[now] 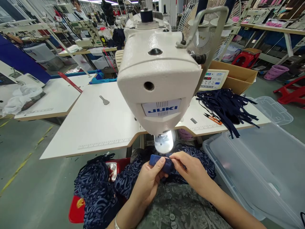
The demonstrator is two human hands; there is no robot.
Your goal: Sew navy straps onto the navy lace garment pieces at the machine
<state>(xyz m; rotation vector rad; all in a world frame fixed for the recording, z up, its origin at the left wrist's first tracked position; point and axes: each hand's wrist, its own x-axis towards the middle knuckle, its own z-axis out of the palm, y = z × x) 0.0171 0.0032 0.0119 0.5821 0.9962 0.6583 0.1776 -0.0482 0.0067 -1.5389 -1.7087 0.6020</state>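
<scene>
My left hand (150, 178) holds a small, shiny navy blue piece (167, 166), with the thumb on top and the fingers beneath. It looks like folded fabric, but its exact kind is unclear. At the piece's right end, my right hand (192, 170) pinches with thumb and index finger; what is between those fingertips is too small to make out. Both hands are just below the lit needle area (164, 143) of a white sewing machine (159, 73). Patterned navy lace fabric (97, 187) lies on my lap and to the left.
A white sewing table (102, 124) carries a grey metal piece (104, 100), orange thread snips (213, 119) and a pile of navy straps (226, 105). Right of me stands a clear plastic bin (259, 168). A red stool (76, 210) shows beneath the lace. Another person sits far back left.
</scene>
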